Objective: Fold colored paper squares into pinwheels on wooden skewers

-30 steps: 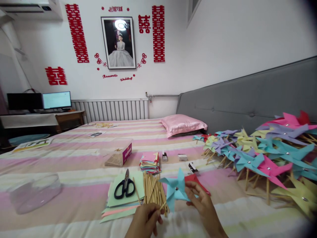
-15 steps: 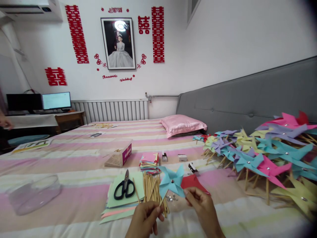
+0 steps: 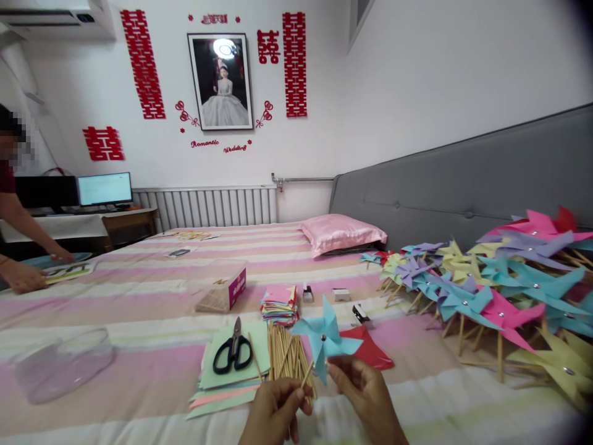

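A light blue paper pinwheel (image 3: 322, 334) with a pin at its centre stands upright on a thin wooden stick. My left hand (image 3: 280, 402) is closed round that stick, low down. My right hand (image 3: 364, 386) has its fingertips pinched at the edge of the pinwheel's lower blade. Behind my right hand lies a red paper piece (image 3: 373, 347). Loose wooden sticks (image 3: 285, 349) lie in a bundle behind my left hand. To the left, black-handled scissors (image 3: 234, 349) rest on stacked coloured paper sheets (image 3: 222, 392).
Many finished pinwheels (image 3: 503, 315) are heaped at the right by the grey headboard (image 3: 463, 179). Beyond my hands are a stack of small paper squares (image 3: 279, 305), a box (image 3: 227, 290) and a pink pillow (image 3: 343, 233). A clear plastic container (image 3: 65, 364) sits left. Another person's hands (image 3: 28, 278) reach in at far left.
The pinwheel's blades have turned on the stick. My right hand has shifted left and slightly down, from the right blade to the lower one. Another person has leaned in at the left.
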Demonstrator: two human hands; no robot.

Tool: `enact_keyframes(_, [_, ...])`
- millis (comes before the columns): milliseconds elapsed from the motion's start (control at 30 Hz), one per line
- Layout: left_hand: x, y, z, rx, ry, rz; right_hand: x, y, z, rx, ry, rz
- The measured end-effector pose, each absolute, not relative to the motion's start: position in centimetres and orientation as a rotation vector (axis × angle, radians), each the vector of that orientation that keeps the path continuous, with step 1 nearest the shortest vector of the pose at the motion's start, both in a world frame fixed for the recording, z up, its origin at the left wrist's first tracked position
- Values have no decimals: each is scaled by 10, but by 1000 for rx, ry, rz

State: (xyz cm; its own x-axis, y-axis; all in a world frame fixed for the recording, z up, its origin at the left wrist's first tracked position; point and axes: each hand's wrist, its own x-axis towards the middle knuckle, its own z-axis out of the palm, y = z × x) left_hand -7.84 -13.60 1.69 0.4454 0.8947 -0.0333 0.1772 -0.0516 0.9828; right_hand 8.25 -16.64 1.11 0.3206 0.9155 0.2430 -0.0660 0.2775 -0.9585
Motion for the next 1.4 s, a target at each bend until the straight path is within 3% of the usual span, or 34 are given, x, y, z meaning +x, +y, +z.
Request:
enact_keyframes(367, [-79,-134,11,1548,1016,759,112,-164,14,-1011,-676,742])
enact_keyframes(867, [-82,-134,17,1505,955,814,90,-164,3,-1014,-1070,967])
enact_keyframes(1400, [-79,-136,10,1591,1034,727,112,-164,15,-1051,-738,745])
